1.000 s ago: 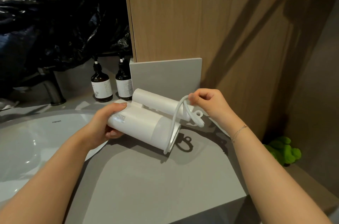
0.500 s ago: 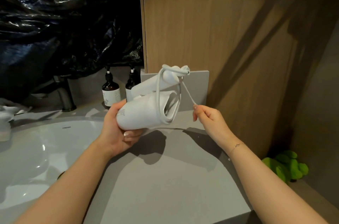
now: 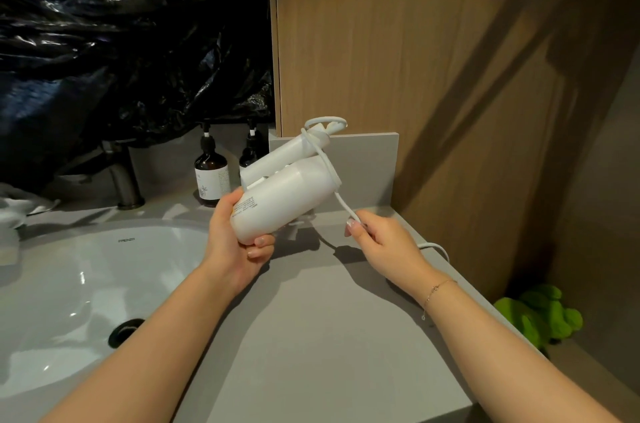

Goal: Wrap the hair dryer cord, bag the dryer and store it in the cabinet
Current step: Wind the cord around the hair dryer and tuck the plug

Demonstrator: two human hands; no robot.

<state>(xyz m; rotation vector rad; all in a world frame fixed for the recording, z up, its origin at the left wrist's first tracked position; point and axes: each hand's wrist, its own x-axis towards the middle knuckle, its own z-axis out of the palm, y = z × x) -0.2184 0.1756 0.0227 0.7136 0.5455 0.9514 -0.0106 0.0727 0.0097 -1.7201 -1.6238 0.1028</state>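
A white folded hair dryer (image 3: 277, 201) is held above the grey countertop (image 3: 311, 336), tilted with its barrel end up to the right. My left hand (image 3: 232, 242) grips its lower end from the left. The white cord (image 3: 325, 159) loops round the folded handle and barrel, then runs down to my right hand (image 3: 384, 246), which pinches it just right of the dryer. The rest of the cord trails behind that hand over the counter's right edge. No bag is in view.
A white sink (image 3: 69, 301) with a metal tap (image 3: 121, 177) lies at the left. Two brown pump bottles (image 3: 211, 177) stand against the back. Black plastic sheeting (image 3: 121, 42) hangs above. A wooden panel (image 3: 398, 42) rises behind; a green plush toy (image 3: 540, 315) sits lower right.
The dryer has been lifted off the counter and turned. My right hand carried the cord round the handle and barrel and now pulls it down to the right.
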